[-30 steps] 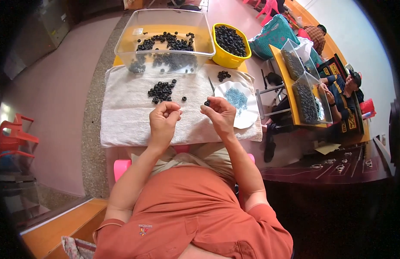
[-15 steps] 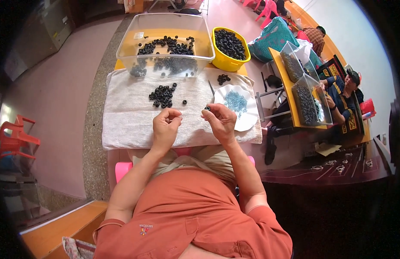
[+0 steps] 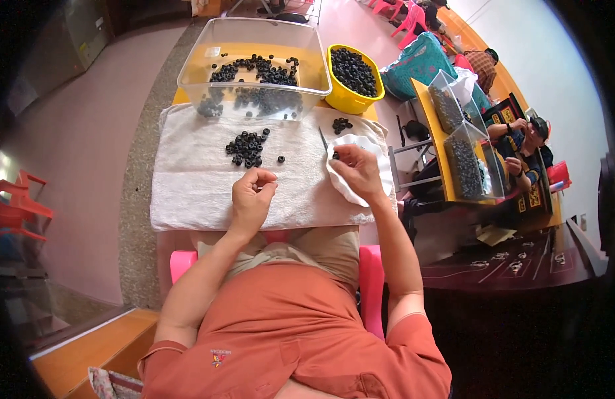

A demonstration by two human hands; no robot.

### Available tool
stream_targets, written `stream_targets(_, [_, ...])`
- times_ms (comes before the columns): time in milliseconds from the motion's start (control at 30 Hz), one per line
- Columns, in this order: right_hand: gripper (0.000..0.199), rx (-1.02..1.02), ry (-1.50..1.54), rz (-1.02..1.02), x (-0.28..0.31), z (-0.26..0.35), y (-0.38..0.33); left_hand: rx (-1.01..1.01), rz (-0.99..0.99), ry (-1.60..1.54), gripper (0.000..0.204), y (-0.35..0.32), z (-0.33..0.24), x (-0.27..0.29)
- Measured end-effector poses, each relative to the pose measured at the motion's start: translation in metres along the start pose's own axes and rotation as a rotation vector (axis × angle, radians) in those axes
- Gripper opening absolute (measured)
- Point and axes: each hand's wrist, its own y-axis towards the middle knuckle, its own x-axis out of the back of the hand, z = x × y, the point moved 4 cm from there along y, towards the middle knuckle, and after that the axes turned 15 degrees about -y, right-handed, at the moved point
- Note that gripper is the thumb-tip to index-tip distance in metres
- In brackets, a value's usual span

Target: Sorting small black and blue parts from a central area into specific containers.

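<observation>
Right hand (image 3: 360, 173) newly over white dish (image 3: 348, 191), black bead (image 3: 335, 155) pinched, axis unclear; left hand (image 3: 251, 199) narrow, contents unclear.

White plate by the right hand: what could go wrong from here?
The right hand is over the white plate, near the right edge of the cloth, so a bump might shift or tip it. The small black ring in that hand's fingers could slip out. The lone ring, lying apart from the pile near the left hand, might get knocked and roll.
</observation>
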Motion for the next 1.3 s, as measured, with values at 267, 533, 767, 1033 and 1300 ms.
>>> stream_targets(267, [0.028,0.007,-0.113,0.005,0.074,-0.041,0.078,0.034,0.012,0.026,0.006,-0.001,0.003,0.0])
stream_targets(533, [0.031,-0.005,-0.391,-0.31,0.109,-0.04,0.149,0.027,-0.008,0.015,0.006,-0.004,0.0,0.001])
stream_targets(767, [0.022,-0.11,-0.181,-0.199,0.097,-0.08,0.112,0.078,0.007,0.029,0.006,-0.002,-0.005,-0.002])
stream_targets(1033, [0.015,-0.013,-0.249,0.007,0.063,-0.077,0.066,0.097,0.002,0.029,0.006,-0.002,-0.002,-0.001])
stream_targets(1300, [0.016,0.093,-0.441,0.053,0.032,-0.011,0.039,0.095,0.009,0.011,0.004,-0.002,-0.001,0.001])
